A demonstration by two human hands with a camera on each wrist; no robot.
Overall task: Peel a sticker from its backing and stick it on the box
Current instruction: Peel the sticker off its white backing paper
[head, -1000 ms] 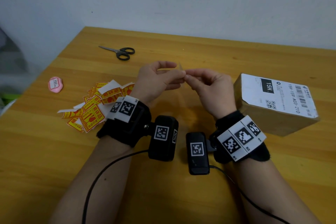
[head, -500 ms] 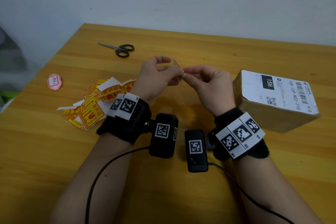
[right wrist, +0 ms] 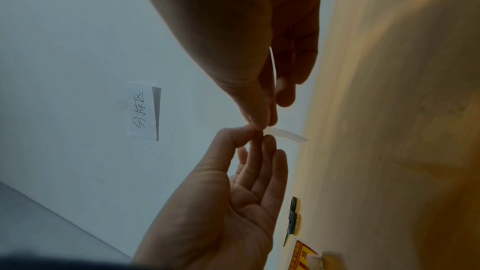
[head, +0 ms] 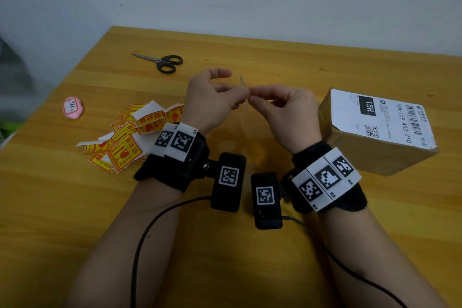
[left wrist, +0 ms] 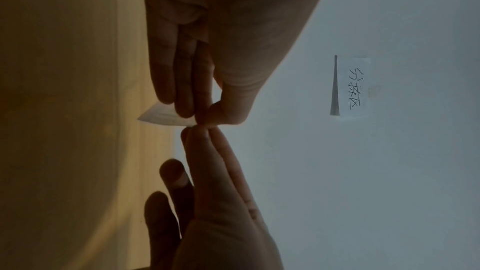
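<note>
Above the wooden table, a thin pale sticker is pinched at one edge by the left hand and right hand. A cardboard box with a white label lies just beside the right hand.

Parcel-sorting desk; labelled box

A smooth, yellow wood-grain counter with a soft sheen carries a brown cardboard box under a matt white paper label, glossy printed paper stickers and black plastic-handled, metal-bladed scissors; a thin pale backing slip sits above the grip.
</note>
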